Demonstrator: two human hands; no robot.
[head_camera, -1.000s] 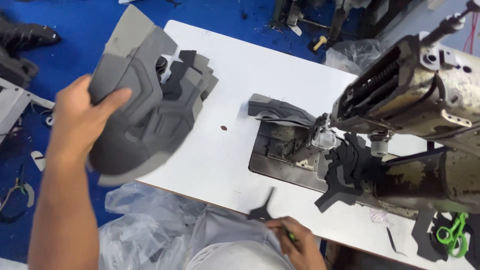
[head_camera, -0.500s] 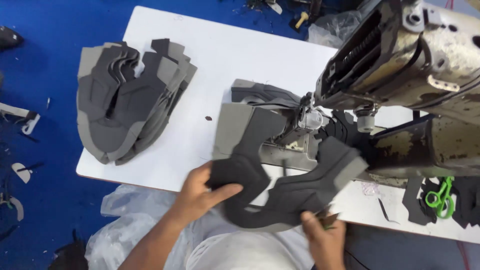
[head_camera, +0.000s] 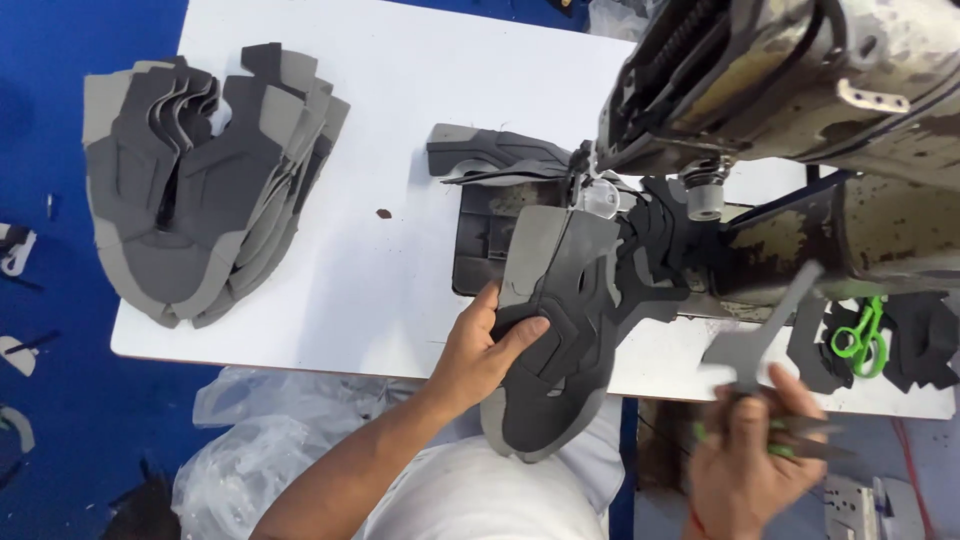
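the left hand (head_camera: 483, 345), low in the middle of the frame, is closed on a large dark grey shoe-upper panel with a lighter grey border (head_camera: 555, 330), thumb lying on top and fingers tucked under its left edge. the panel rests flat, with its upper end lying on the dark bed plate (head_camera: 478, 240) of the sewing machine, close beside the clear presser foot (head_camera: 598, 198), and its lower end hangs off the near edge of the white worktable (head_camera: 400, 150). gripping it from the side seems to keep the top of the piece free near the foot.

the right hand (head_camera: 750, 455), at the lower right and somewhat blurred, pinches a small slim grey cut piece (head_camera: 762, 335) by its lower end, so that the strip stands up and slants toward the machine. something green shows between the fingers, perhaps a small pair of snips, but the blur hides what it is.

the worn, cream-coloured industrial sewing machine (head_camera: 800, 80) fills the upper right. another grey panel (head_camera: 500, 155) lies to the left of its needle, and loose black cut shapes (head_camera: 660, 250) sit heaped on the bed behind the held panel.

in the upper left a fanned stack of similar grey shoe-upper panels (head_camera: 200, 190) lies well apart from the machine, within reach of the left arm. at the right edge, green-handled scissors (head_camera: 858, 335) rest on more black scraps. clear plastic sheeting (head_camera: 260, 430) bunches below the table over the blue floor (head_camera: 50, 420).
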